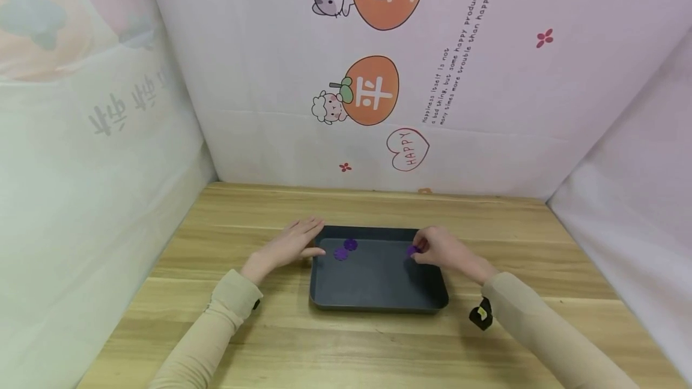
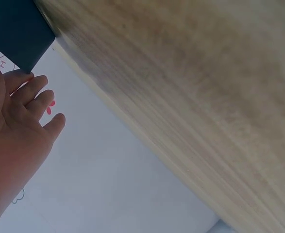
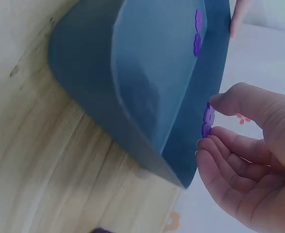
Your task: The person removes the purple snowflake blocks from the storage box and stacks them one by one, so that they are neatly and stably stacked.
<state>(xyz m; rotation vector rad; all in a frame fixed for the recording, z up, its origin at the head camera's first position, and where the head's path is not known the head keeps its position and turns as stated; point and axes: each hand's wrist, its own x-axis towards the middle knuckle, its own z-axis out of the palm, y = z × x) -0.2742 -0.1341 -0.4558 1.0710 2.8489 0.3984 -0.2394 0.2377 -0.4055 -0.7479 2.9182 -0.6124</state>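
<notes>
A dark grey rectangular tray [image 1: 378,278] sits on the wooden table. Two purple notched discs, one [image 1: 340,254] and a darker one [image 1: 350,244], lie side by side in its left part. My right hand [image 1: 440,250] is over the tray's right side, pinching a third purple disc [image 3: 208,119] between thumb and fingertips. In the right wrist view that disc is held on edge. At the tray's far left corner is my left hand [image 1: 294,242], its fingers extended and loosely bent, with fingertips at the rim; its thumb reaches over the left side.
White printed cloth [image 1: 270,77] hangs behind the table and along both sides. Wooden tabletop [image 1: 346,353] extends around the tray. A small dark purple thing [image 3: 101,230] shows at the bottom edge of the right wrist view. A black strap piece [image 1: 481,315] hangs at the right wrist.
</notes>
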